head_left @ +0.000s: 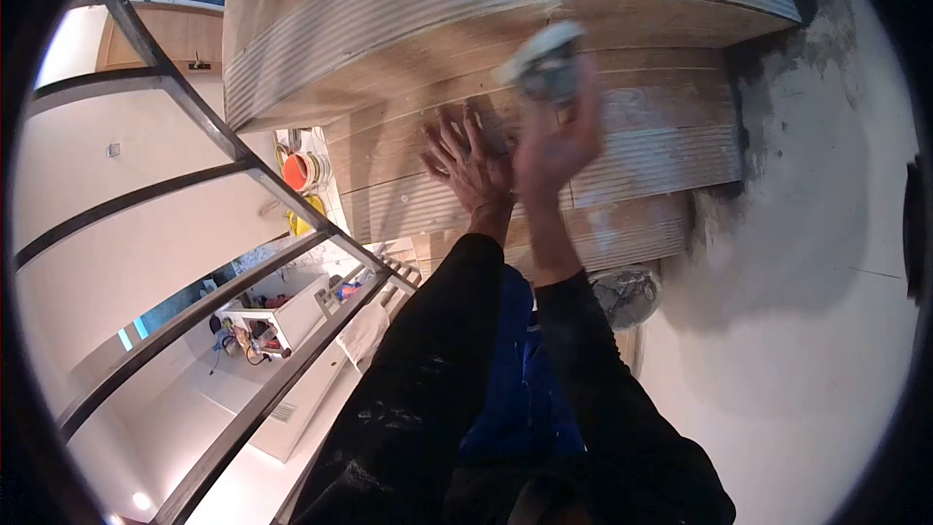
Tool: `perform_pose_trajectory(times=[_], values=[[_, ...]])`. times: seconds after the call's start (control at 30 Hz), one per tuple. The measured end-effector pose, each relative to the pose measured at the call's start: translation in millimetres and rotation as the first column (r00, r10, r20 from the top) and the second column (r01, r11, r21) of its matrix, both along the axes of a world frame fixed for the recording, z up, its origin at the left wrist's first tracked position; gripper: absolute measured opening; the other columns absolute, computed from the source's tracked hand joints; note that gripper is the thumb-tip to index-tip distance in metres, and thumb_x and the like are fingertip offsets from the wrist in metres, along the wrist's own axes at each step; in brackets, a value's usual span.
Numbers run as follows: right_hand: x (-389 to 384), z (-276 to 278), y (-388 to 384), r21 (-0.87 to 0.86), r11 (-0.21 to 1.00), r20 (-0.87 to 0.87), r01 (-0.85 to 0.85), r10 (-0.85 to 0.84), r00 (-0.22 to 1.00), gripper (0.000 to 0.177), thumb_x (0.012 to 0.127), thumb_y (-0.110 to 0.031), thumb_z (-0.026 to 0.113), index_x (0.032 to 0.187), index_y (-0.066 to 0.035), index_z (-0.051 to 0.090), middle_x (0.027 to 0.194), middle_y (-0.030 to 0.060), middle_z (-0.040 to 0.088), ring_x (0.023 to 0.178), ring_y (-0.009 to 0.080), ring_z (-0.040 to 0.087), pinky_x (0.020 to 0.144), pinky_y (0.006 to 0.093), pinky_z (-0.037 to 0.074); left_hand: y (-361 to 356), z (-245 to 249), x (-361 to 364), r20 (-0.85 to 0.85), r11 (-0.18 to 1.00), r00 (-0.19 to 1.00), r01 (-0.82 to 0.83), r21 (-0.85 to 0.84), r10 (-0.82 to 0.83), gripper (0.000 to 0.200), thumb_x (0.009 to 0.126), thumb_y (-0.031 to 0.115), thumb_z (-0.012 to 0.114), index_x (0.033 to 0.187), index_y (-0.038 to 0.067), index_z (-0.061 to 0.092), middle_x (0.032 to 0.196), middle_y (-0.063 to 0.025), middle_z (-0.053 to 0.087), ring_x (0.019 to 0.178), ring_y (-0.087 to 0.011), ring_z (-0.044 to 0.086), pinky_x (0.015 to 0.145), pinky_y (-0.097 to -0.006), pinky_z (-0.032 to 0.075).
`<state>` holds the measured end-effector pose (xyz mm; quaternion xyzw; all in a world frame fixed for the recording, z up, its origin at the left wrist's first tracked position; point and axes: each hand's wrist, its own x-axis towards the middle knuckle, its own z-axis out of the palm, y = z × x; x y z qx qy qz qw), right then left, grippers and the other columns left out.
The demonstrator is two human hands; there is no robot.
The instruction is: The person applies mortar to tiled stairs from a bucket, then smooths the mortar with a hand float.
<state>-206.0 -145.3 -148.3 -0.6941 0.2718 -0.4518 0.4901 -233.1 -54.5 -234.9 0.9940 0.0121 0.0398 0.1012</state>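
My left hand [471,163] lies flat on the ribbed wooden panel [641,151], fingers spread and holding nothing. Just beside it, my right hand [559,141] grips a blurred grey pad [544,60] held at the same panel, near the white wall [807,262].

Our right grip [554,141] holds a grey-white pad [546,60]. Behind it we see pale brown wood [641,151] with fine ribbed stripes. Below the grip are black sleeves [428,369], and left of it an orange bucket [297,172].
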Motion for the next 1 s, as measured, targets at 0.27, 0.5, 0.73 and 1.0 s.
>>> perform_pose_trajectory(times=[0.27,0.5,0.73,1.0], values=[[21.3,16.0,9.3,-0.158,0.949,0.148,-0.275,0.298,0.943,0.063,0.080,-0.004,0.070,0.142,-0.002,0.062,0.124,0.0174,0.068,0.109,0.0311,0.066,0.092,0.0429,0.055,7.9,-19.8,-1.9,0.074,1.000,0.997,0.015,-0.015,-0.014,0.066,0.097,0.042,0.057,0.160,0.025,0.043,0.171,-0.0131,0.027,0.158,-0.0440,0.017,0.121,-0.0709,0.012],[-18.1,23.3,-17.4,0.094,0.952,0.088,-0.292,0.284,0.955,0.052,0.080,0.001,0.062,0.132,0.002,0.067,0.115,0.0117,0.069,0.113,0.0213,0.064,0.097,0.0359,0.053,7.7,-19.6,-3.7,-0.013,0.997,0.999,0.036,0.073,-0.035,0.066,0.096,0.040,0.059,0.158,0.024,0.044,0.171,-0.0128,0.027,0.158,-0.0438,0.017,0.121,-0.0714,0.011],[-37.4,112.9,-195.6,0.360,0.929,-0.095,-0.082,0.124,0.988,0.049,0.096,-0.028,0.065,0.135,0.001,0.065,0.127,0.0137,0.066,0.112,0.0254,0.065,0.096,0.0412,0.053,-4.1,14.7,-0.4,-0.003,0.998,1.000,0.000,-0.067,0.000,0.088,0.080,0.049,0.070,0.159,0.019,0.044,0.168,-0.0195,0.030,0.157,-0.0477,0.017,0.120,-0.0724,0.010],[2.2,132.4,-223.7,0.675,0.713,-0.109,-0.189,0.349,0.931,0.036,0.102,-0.030,0.063,0.122,0.000,0.067,0.107,0.0072,0.074,0.087,0.0191,0.071,0.082,0.0362,0.056,-2.9,12.6,-0.8,-0.014,0.998,1.000,-0.006,-0.064,0.005,0.085,0.082,0.050,0.067,0.158,0.019,0.045,0.168,-0.0190,0.029,0.158,-0.0474,0.015,0.120,-0.0731,0.010]])
